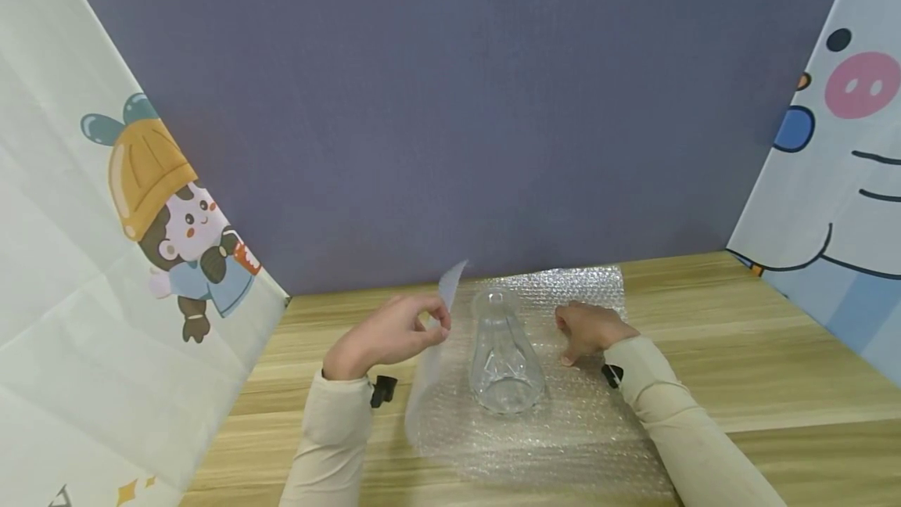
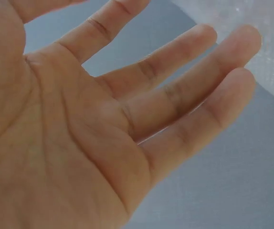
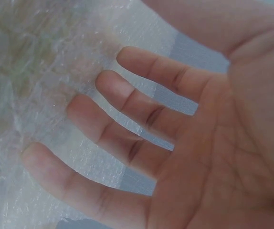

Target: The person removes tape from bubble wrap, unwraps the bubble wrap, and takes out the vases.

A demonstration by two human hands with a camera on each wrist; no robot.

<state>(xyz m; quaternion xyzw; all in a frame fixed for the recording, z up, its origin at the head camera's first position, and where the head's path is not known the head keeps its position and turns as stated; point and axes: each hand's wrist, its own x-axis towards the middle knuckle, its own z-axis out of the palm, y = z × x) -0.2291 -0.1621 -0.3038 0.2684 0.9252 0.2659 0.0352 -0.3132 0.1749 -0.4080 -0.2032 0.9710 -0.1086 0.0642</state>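
A clear glass vessel (image 1: 505,358), like a vase, is on a sheet of bubble wrap (image 1: 577,429), its narrower end toward the back; I cannot tell whether it stands or lies. The wrap's left edge is raised beside my left hand (image 1: 397,335). Thumb and forefinger of that hand pinch this edge; the other fingers extend loosely in the left wrist view. My right hand (image 1: 587,331) is over the wrap's right part, right of the glass. Its fingers (image 3: 122,148) are spread and nearly straight against or just above the wrap; contact is unclear.
The wrap lies on a wood-grain table (image 1: 704,350). A grey-blue panel (image 1: 457,116) rises at the back edge. Light walls with cartoon prints (image 1: 183,217) stand on the left and right. Both forearms wear light sleeves (image 1: 331,436) and dark wrist mounts (image 1: 383,390).
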